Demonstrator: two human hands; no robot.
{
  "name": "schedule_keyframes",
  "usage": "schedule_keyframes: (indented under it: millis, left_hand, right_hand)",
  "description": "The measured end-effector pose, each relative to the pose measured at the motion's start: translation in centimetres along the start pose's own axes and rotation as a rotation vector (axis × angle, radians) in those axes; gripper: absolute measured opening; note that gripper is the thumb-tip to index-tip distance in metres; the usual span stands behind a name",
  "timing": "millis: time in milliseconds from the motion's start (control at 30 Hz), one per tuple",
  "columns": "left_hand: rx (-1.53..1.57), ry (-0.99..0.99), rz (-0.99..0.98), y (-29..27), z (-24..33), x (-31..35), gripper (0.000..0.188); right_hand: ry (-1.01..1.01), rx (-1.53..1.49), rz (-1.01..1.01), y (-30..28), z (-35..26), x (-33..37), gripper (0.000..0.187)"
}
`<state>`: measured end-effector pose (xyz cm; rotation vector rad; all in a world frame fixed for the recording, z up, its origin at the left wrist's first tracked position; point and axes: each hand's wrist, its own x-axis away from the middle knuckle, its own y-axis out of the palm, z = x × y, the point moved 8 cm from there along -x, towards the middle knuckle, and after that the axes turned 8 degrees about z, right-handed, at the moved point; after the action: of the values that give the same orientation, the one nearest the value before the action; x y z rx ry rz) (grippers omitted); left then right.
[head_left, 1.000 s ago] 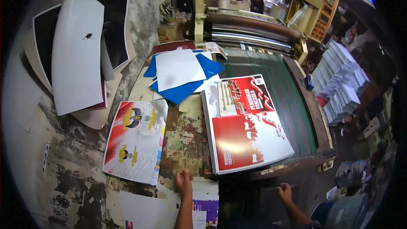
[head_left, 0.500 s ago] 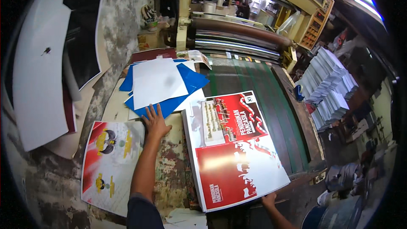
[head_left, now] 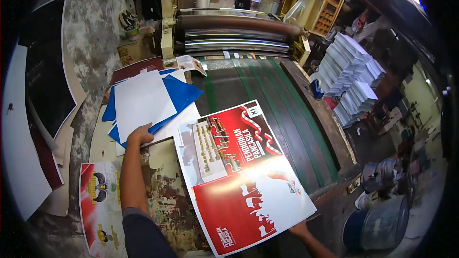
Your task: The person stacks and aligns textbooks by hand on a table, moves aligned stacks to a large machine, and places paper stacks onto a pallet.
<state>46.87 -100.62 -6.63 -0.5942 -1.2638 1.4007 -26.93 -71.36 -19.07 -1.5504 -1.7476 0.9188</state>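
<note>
My left hand (head_left: 140, 135) is closed on the near edge of the blue sheet (head_left: 184, 91), beside the white sheet (head_left: 146, 96) lying over it. On my right, a large red and white printed cover sheet (head_left: 244, 184) rests at a slant across the table and the green-striped belt. Its near right edge meets my right hand (head_left: 301, 231), whose fingers are partly hidden beneath the paper and appear to grip it. Below my left forearm lies another printed sheet (head_left: 98, 200), with yellow and black emblems.
A roller machine (head_left: 234, 33) stands beyond the dark belt (head_left: 267, 91) with green stripes. Tall paper stacks (head_left: 346, 71) are to the right, near a blue drum (head_left: 377, 227). Large sheets (head_left: 45, 67) lean on the left wall. Worn paint covers the table (head_left: 165, 196).
My left hand has gone from spread fingers to closed fingers at the sheets' near edge. The view has shifted, so the machine and table appear further left. My right hand stays at the cover sheet's edge.
</note>
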Motion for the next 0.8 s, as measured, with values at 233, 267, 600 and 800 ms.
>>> schedule_keyframes:
  millis: [233, 267, 600, 800]
  left_hand:
    - [-0.26, 0.044, 0.135, 2.0, 1.1, 0.1, 0.069]
    - [-0.312, 0.092, 0.198, 1.5, -0.2, 0.1, 0.066]
    - [-0.4, 0.11, 0.06, 1.3, 6.6, 0.8, 0.044]
    - [-0.231, -0.012, -0.069, 4.0, 3.1, -0.3, 0.083]
  right_hand:
    - [-0.048, 0.145, -0.018, 0.0, -0.6, 0.9, 0.067]
    - [-0.09, 0.166, -0.005, 0.3, -1.6, 0.1, 0.068]
    - [0.134, 0.364, -0.146, -0.1, 1.6, 1.6, 0.082]
    - [0.09, 0.408, -0.134, 0.9, 1.2, 0.7, 0.09]
